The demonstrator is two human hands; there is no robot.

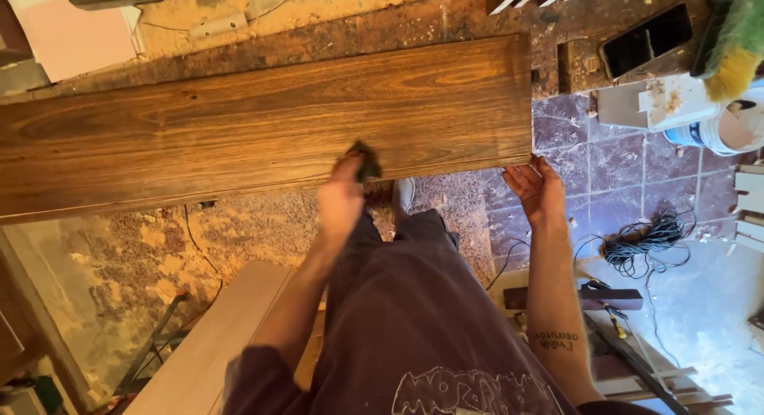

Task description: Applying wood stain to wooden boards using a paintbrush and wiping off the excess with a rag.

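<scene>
A long dark-stained wooden board (239,120) lies across the view in front of me. My left hand (342,196) presses a small dark pad or cloth (366,162) against the board's near edge. Under the board's right corner, my right hand (535,188) is held palm up with its fingers apart, at or just below the board's underside. My legs in dark trousers stand below the board.
A coil of black cable (641,240) lies on the tiled floor at right. A white bucket (728,128), a phone (646,39) and wood scraps sit at upper right. A pale board (207,351) leans at lower left. Tools lie at lower right.
</scene>
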